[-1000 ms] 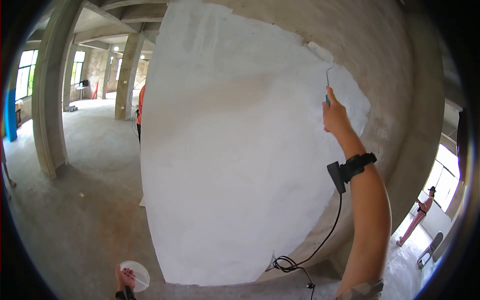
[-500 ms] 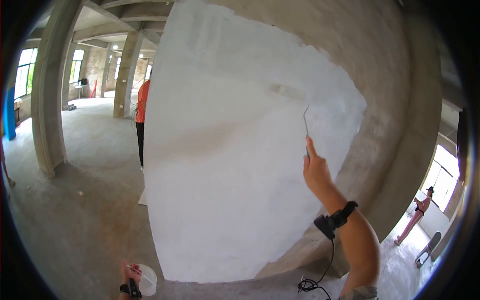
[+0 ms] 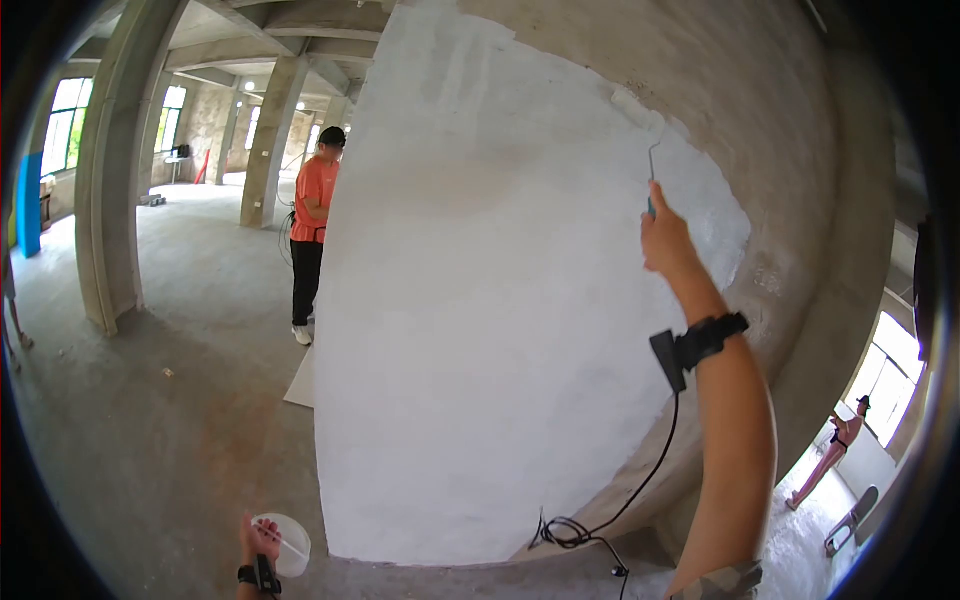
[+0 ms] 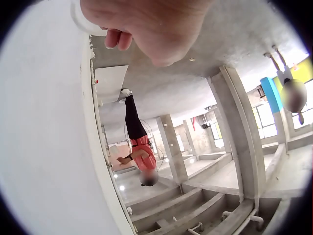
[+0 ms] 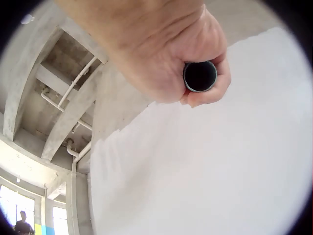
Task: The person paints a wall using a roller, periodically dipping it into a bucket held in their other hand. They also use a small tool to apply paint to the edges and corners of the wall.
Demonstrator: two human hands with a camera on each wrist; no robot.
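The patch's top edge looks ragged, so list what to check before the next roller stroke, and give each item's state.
1. Grip: the right hand curls round the roller handle. Ok.
2. Contact: the roller lies on the wall at the white patch's upper right edge. Ok.
3. Paint left on the roller: cannot tell.
4. The left hand holds the white container low, near the wall's foot. Ok.
5. The cable from the right wrist hangs to the floor, apart from the roller. Ok.
6. The person in the orange shirt stands beyond the wall's left edge, away from the roller. Ok.
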